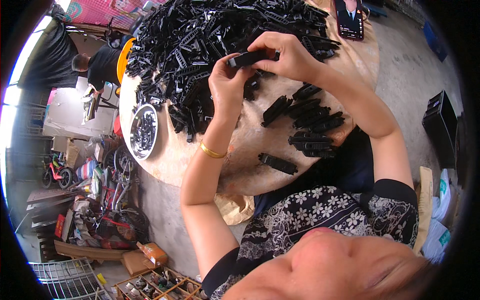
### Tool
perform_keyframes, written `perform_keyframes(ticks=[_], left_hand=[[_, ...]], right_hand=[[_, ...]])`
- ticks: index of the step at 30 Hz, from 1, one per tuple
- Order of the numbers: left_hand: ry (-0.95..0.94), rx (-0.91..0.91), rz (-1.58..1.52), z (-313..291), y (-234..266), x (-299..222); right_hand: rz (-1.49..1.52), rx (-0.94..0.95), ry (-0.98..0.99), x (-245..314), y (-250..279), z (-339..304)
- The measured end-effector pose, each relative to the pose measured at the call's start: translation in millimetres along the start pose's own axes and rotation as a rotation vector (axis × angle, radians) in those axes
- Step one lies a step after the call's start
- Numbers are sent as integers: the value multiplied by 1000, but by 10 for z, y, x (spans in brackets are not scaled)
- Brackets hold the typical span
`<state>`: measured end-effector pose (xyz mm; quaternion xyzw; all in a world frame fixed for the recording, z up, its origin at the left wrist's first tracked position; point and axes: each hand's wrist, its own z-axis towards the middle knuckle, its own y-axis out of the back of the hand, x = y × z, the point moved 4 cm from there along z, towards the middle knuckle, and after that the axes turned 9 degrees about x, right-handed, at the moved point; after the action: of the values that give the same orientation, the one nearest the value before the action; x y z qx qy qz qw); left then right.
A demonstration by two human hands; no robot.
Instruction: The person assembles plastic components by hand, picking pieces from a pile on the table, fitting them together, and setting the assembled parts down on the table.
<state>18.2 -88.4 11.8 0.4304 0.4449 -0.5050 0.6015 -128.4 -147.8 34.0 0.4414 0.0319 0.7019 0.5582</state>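
Observation:
Above the table's middle, a black oblong plastic part [252, 58] is held between my two hands. My left hand [226, 82] pinches its left end. With thumb and fingers my right hand [287, 56] grips its right end. Behind them spreads a large heap of loose black plastic pieces [190, 45], some of them ladder-shaped. To the right of my left wrist lies a loose group of similar black oblong parts [310, 117]. One more black part [278, 163] lies apart, nearer to me on the cloth.
A white-rimmed bowl [135, 147] of small black pieces stands at the table's left. A phone [350, 20] lies at the far right on the beige tablecloth [172, 162]. Another person [102, 65] works at far left. A black crate [440, 130] is on the floor at right.

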Motion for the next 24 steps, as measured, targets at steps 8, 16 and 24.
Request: perform_keyframes(ticks=[8, 16, 24], left_hand=[[9, 35, -191, -23, 36, -81], [-113, 91, 77, -25, 99, -242], [-150, 145, 155, -91, 27, -353]], right_hand=[[-216, -117, 190, 63, 32, -33], [178, 209, -133, -96, 21, 14], [177, 212, -141, 48, 161, -4]])
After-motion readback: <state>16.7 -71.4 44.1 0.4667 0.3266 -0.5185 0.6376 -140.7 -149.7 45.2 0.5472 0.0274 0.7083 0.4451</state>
